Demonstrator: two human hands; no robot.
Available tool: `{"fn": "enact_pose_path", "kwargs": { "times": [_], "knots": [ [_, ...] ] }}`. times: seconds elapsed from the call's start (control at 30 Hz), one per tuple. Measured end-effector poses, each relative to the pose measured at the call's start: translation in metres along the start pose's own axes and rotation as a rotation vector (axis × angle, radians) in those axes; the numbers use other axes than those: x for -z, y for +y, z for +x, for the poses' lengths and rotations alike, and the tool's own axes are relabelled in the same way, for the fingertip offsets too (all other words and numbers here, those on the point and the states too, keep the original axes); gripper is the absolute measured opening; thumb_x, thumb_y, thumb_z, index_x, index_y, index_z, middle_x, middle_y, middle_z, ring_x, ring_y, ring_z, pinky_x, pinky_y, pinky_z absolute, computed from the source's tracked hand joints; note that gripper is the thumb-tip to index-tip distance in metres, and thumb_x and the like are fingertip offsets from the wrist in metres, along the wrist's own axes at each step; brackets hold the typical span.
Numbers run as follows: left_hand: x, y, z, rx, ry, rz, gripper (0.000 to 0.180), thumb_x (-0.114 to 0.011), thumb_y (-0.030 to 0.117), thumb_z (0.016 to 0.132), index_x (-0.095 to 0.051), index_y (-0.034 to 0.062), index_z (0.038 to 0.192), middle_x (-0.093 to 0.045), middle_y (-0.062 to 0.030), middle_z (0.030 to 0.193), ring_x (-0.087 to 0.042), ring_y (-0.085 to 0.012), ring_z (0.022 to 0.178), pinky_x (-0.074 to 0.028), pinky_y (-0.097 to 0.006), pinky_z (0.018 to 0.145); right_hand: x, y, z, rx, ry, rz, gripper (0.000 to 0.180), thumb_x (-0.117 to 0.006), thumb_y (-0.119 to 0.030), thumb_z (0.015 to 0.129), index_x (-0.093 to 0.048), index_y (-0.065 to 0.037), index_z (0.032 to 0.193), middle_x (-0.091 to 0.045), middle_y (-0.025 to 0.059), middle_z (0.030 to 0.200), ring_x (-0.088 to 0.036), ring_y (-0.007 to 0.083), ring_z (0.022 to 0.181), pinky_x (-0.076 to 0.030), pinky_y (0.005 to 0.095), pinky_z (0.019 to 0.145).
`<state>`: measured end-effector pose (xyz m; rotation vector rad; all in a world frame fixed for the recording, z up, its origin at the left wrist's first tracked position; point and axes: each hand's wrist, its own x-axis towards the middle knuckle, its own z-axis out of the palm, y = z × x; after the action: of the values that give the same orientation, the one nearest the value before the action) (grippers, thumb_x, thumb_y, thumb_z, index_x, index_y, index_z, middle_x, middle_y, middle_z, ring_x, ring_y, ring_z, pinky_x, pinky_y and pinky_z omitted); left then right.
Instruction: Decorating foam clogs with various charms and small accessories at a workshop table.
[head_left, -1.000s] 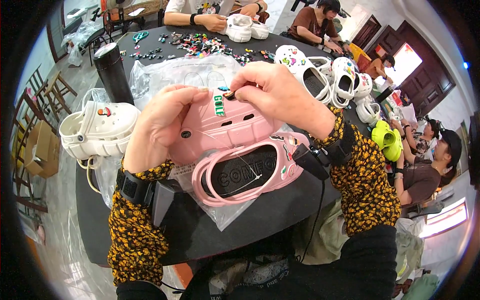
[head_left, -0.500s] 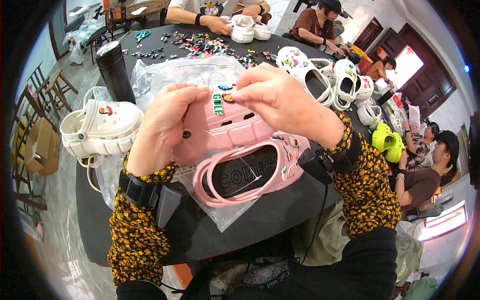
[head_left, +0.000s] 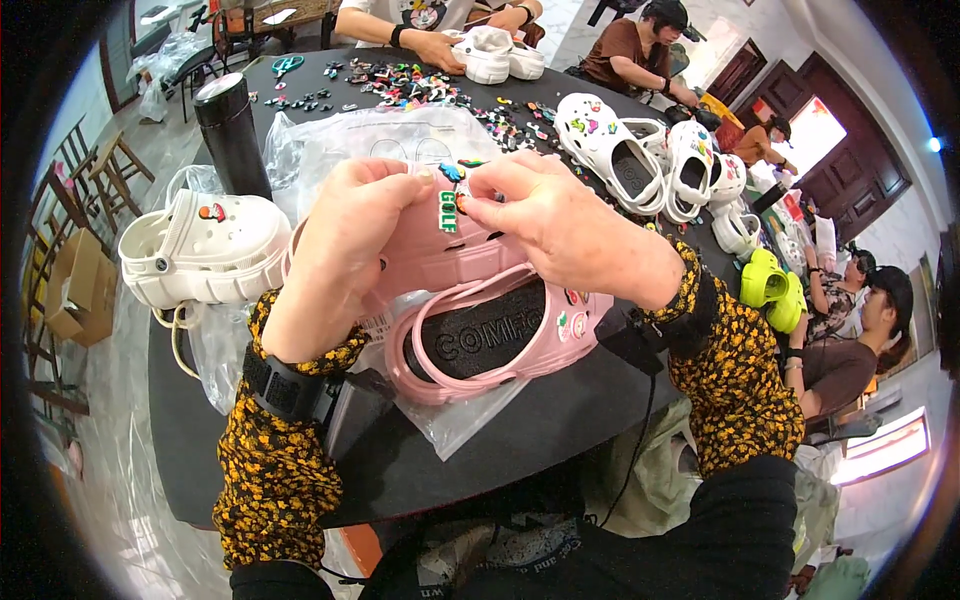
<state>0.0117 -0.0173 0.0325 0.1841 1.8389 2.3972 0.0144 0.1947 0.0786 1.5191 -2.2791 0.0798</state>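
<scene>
Left hand (head_left: 340, 235): wrapped round the far pink clog (head_left: 430, 265), thumb on the upper near the other charms. Right hand (head_left: 580, 225): thumb and forefinger pinched on a small charm (head_left: 461, 203) at the upper's surface, mostly covered by the fingers. Can't tell if its stem is in a hole.

Looks like seating the charm, so my take: line the stem up square with the hole, press straight in, rock slightly until the back flange pops through. Brace from inside with the left fingers, otherwise the soft upper will probably give. Don't shove sideways: the green lettered charm (head_left: 447, 212) sits right alongside and the blue charm (head_left: 452, 172) just beyond. Check faces sit flat, then tug lightly.

Clog is held above the table (head_left: 400, 485), just beyond the near pink clog (head_left: 490, 335). That one has charms on its toe and a clear plastic bag (head_left: 450, 430) under it; keep wrists off it.

Further out: white clog (head_left: 205, 245) and black tumbler (head_left: 233, 135) on the left, loose charm pile (head_left: 410, 88) at the far side, decorated white clog (head_left: 610, 145) on the right.
</scene>
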Motion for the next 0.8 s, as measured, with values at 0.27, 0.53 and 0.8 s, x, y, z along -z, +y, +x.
{"fn": "enact_pose_path", "kwargs": {
  "times": [0.27, 0.53, 0.8],
  "knots": [
    [-0.001, -0.005, 0.003, -0.038, -0.002, 0.041, 0.017, -0.061, 0.012, 0.086, -0.069, -0.0029, 0.091, -0.068, -0.0064, 0.079, -0.061, -0.0103, 0.065, -0.046, -0.023, 0.059, -0.013, 0.000, -0.001, -0.033, 0.064, -0.007, 0.026, -0.057, -0.005, 0.076, -0.065, 0.001, 0.100, -0.059, 0.0145, 0.102, -0.056, 0.0324, 0.099, -0.045, 0.0394, 0.088],
    [-0.004, 0.000, -0.001, -0.018, 0.035, 0.070, 0.023, -0.061, 0.018, 0.085, -0.069, -0.0032, 0.091, -0.065, -0.0048, 0.074, -0.056, -0.0104, 0.062, -0.041, -0.026, 0.054, -0.008, 0.008, 0.008, -0.117, 0.166, 0.080, 0.012, -0.069, -0.006, 0.077, -0.062, -0.003, 0.087, -0.061, 0.0073, 0.091, -0.058, 0.0278, 0.085, -0.046, 0.0365, 0.078],
    [0.001, -0.001, 0.002, 0.032, 0.020, 0.143, 0.017, -0.062, 0.018, 0.086, -0.067, 0.0013, 0.087, -0.065, -0.0030, 0.076, -0.058, -0.0106, 0.064, -0.043, -0.026, 0.057, -0.002, -0.003, 0.016, 0.101, 0.095, -0.460, 0.012, -0.056, -0.015, 0.073, -0.058, -0.005, 0.079, -0.057, 0.0073, 0.082, -0.056, 0.0224, 0.085, -0.047, 0.0331, 0.076]
  ]
}}
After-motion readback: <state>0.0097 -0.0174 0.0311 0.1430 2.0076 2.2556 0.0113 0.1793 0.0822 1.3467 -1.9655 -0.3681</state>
